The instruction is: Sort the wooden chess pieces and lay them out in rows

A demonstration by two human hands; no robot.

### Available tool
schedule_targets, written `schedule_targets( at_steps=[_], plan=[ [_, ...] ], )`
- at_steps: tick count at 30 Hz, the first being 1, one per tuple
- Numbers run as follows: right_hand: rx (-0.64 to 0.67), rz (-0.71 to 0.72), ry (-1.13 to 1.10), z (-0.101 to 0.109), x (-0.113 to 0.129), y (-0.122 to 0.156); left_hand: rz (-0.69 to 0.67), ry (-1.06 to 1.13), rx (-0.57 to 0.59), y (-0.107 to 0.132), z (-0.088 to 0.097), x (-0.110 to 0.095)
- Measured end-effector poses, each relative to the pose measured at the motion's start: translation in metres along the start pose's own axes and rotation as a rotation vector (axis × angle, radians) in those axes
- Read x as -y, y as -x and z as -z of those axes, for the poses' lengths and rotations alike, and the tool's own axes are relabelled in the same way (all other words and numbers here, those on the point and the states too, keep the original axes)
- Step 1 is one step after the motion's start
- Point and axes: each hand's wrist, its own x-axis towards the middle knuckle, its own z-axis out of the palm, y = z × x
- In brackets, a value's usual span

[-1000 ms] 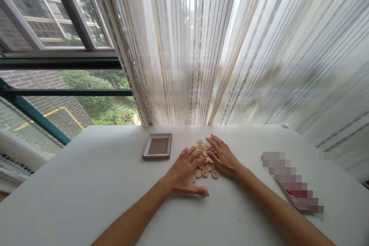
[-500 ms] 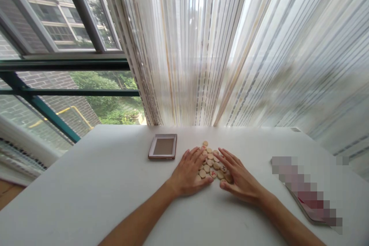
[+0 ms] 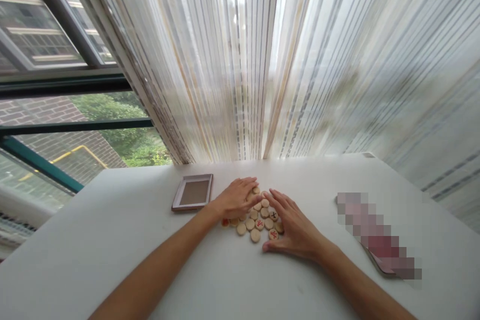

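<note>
Several round wooden Chinese chess pieces (image 3: 255, 235) lie in a loose cluster on the white table, a few showing red or black characters and others blank side up. My left hand (image 3: 237, 198) rests over the far left part of the cluster, fingers stretched out, covering some pieces. On the other side my right hand (image 3: 296, 225) curves round the right edge of the cluster, its thumb apart from the fingers and low on the table. Neither hand has a piece lifted. Pieces under the palms are hidden.
To the left of the cluster lies a shallow open box or lid (image 3: 195, 193) with a pale rim and brown inside. A flat pinkish object (image 3: 378, 245), blurred by pixels, lies at the right. Striped curtains (image 3: 240, 85) hang behind the white table (image 3: 225, 280).
My left hand has moved to the far left side of the cluster, uncovering near pieces. The pieces are spread wider toward the near left. The whole view has shifted slightly.
</note>
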Motion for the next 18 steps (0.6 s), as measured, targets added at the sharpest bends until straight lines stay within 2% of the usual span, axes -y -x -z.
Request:
schedule_targets(
  at_steps=[9, 18],
  plan=[
    [-0.035, 0.065, 0.004, -0.001, -0.001, 0.001, -0.141, -0.068, 0.038, 0.050, -0.010, -0.014],
    [0.024, 0.124, 0.043, 0.004, 0.000, -0.016, -0.124, -0.080, -0.023, 0.049, -0.017, -0.008]
  ],
)
